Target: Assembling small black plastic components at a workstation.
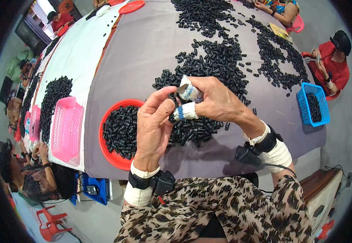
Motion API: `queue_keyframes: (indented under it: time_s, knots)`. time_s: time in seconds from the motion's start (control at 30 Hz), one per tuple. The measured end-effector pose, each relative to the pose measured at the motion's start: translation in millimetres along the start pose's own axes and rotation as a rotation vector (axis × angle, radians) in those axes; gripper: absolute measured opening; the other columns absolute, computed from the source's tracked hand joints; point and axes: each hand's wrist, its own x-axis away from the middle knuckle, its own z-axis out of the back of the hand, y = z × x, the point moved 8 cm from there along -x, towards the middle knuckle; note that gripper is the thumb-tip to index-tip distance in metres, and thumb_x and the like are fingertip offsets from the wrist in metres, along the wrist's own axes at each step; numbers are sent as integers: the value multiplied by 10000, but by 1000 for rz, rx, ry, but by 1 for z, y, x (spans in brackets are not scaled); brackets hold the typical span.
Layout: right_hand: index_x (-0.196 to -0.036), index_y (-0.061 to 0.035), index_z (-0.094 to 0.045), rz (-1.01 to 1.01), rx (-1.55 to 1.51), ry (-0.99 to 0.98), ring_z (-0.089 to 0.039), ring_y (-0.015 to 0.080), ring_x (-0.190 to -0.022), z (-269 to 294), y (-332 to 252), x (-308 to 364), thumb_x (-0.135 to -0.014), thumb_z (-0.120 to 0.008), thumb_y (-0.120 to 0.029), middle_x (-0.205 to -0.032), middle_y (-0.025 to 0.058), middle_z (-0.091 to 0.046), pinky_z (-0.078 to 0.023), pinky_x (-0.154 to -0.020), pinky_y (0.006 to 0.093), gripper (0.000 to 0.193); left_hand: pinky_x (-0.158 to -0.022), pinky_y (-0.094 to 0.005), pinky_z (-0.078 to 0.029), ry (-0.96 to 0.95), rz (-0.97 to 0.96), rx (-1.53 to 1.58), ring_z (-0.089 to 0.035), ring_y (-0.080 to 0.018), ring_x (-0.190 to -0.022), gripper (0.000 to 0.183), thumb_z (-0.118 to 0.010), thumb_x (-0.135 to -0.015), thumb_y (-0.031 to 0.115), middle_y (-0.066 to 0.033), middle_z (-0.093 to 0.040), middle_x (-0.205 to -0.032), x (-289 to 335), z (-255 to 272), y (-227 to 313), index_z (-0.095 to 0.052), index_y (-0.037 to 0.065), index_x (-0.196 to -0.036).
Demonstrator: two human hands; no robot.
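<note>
Over the table's front part, both my hands are close together. My left hand point(153, 121) is closed, pinching a small black cylindrical part point(172, 97) between thumb and fingers. Right beside it my right hand point(218, 97) is closed around a small tool with a white and blue wrapping point(192, 92) and a greyish, blade-like tip that meets the black part. A white knit band with a blue stripe point(185, 111) covers a finger of the right hand. Below my hands and beyond them spreads a heap of black parts point(212, 65). More of them fill a round red tray point(103, 139) at my left.
A blue basket point(325, 106) with black parts stands at the table's right edge. Pink baskets point(67, 131) sit on the white-covered table to the left. Several people work around the tables, one in a red shirt point(334, 67) at the right. Cables run from my wrist devices.
</note>
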Motion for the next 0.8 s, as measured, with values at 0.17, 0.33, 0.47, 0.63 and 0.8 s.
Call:
queue_keyframes:
  time_s: [0.17,0.33,0.47,0.63,0.8]
  knots:
    - [-801,-2,-574,39,76,-7,-533,182,-578,-2,-2,-2,-684,-693,-248,-669,108,-586,-431,-565,317,298,-780,-275,-499,-57,53,124,-598,-142,-841,288,-567,-851,48,-90,-608,-963,-2,3,-6,-526,-26,-1127]
    - [-816,-20,-569,78,169,-40,-468,86,-594,-1,-3,-2,-666,-755,-278,-643,-1,-526,-399,-541,263,351,-796,-294,-504,-41,78,186,-594,-153,-872,290,-567,-852,60,-96,-605,-996,-3,5,-13,-528,-15,-1129]
    - [-799,-8,-563,35,151,-80,-490,122,-599,-4,-4,-4,-652,-744,-272,-644,24,-533,-415,-556,293,352,-795,-297,-509,-45,69,155,-596,-158,-889,273,-557,-858,59,-104,-606,-1012,-2,2,-11,-532,-11,-1121]
    - [-784,-5,-561,6,207,-126,-497,135,-601,-6,-7,-4,-651,-737,-272,-648,34,-538,-412,-557,301,346,-787,-302,-518,-90,74,173,-608,-175,-874,282,-557,-855,61,-114,-610,-987,-1,0,-10,-516,-15,-1124]
    - [-781,-2,-561,23,229,-148,-503,147,-611,-7,-4,-5,-645,-747,-304,-658,43,-544,-410,-566,313,380,-796,-297,-511,-98,51,120,-614,-163,-877,258,-577,-843,63,-104,-620,-995,-2,1,-10,-549,-12,-1089]
